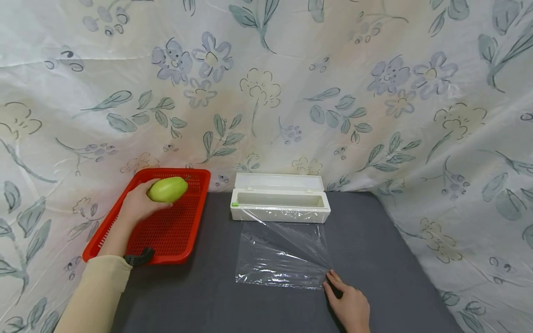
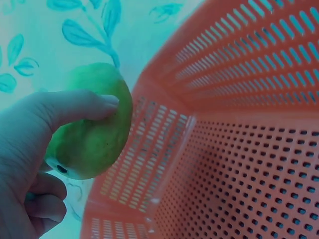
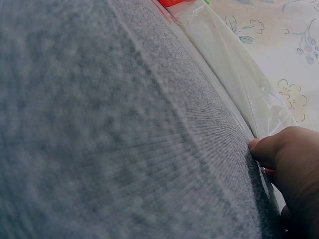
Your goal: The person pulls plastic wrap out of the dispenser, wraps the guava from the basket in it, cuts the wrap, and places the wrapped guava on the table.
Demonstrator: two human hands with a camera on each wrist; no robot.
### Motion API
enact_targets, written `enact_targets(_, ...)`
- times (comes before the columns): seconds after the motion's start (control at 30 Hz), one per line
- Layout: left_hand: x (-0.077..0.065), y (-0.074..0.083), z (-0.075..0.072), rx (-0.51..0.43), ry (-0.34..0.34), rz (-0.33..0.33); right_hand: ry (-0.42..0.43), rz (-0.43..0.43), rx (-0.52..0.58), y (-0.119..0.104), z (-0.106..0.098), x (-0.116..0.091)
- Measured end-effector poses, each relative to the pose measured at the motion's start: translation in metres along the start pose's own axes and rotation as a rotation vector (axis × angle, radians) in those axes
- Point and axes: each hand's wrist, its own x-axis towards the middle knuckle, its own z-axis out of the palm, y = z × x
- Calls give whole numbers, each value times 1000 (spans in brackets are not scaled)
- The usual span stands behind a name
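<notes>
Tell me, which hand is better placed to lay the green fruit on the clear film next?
Probably the left hand: it grips the green fruit over the red basket. The right hand pinches an edge of the clear film and would likely have to let go first.

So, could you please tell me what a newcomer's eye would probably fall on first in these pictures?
Probably the bright red perforated plastic basket on the left of the dark grey tabletop, with the smooth oval green fruit gripped by the left hand near its far end. Next might come the shiny transparent plastic film, running from the open white rectangular box at the back to the right hand, which pinches its near right corner.
</notes>
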Motion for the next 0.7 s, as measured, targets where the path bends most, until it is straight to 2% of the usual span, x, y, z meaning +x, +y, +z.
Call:
enact_targets(0.5,-24,23,0,-62,47,32,-2,4,7,1,0,1)
enact_targets(0.7,-34,29,4,-94,58,20,-18,17,13,0,0,0)
